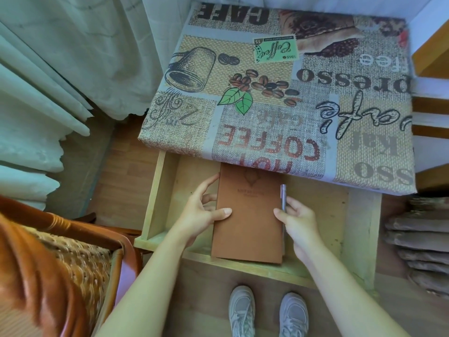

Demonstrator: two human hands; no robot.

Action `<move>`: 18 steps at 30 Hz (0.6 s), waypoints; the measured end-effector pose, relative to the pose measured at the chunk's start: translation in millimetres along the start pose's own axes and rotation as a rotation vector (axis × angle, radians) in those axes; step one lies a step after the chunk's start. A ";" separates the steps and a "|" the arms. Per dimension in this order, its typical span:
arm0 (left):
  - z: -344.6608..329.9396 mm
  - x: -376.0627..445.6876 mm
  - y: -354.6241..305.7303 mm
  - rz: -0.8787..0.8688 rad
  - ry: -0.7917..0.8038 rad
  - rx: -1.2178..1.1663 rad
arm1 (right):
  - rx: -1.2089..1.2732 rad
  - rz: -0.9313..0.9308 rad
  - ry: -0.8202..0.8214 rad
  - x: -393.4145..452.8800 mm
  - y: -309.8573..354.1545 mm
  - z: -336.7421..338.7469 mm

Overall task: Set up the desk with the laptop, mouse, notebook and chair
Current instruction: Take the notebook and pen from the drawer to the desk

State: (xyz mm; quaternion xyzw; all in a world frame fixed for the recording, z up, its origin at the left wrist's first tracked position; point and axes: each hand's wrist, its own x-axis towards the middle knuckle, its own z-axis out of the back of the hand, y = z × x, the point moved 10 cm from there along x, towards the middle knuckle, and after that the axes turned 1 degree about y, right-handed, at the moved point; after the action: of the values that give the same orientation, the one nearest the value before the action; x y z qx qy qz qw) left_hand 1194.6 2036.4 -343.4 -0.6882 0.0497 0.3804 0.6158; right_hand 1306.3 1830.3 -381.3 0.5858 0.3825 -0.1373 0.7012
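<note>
Desk [279, 76]: covered by a coffee-themed printed cloth; its top fills the upper centre of the head view.
Drawer [155, 190]: pulled out from under the front edge of the desk — pale wood walls and floor visible.
Notebook [250, 215]: brown cover with a faint embossed emblem and lettering; it sits over the drawer, far end under the overhanging cloth, near end over the drawer's front wall. A second brown edge shows beneath its near end; whether that is another book cannot be told.
Pen [283, 198]: slim, metallic, lying along the right edge of the notebook, touching it.
Left hand [204, 210]: clamped on the left edge of the notebook — thumb flat on the cover, fingers reaching along and behind that edge.
Right hand [297, 220]: gripping the right edge of the notebook, thumb on the cover, fingers curled at the side against the pen.
Chair [63, 239]: reddish wood frame with woven cane seat, at lower left, beside the drawer and clear of it.
Shoes [267, 312]: pale sneakers on the wood floor, directly below the drawer's front wall.
Curtains [48, 81]: pale fabric hanging at left, reaching the floor beside the desk.
Folded cloths [422, 249]: grey-brown stack at the right edge.
</note>
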 end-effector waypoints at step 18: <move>17.9 -88.8 -16.4 -0.034 0.013 -0.052 | -0.033 0.085 0.214 -96.5 49.1 -12.5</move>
State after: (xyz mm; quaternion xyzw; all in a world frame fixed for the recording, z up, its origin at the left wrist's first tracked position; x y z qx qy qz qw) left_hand 1132.5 2020.6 -277.3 -0.7073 0.0320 0.3666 0.6036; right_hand 1268.5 1830.8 -279.1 0.6012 0.4320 -0.0377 0.6713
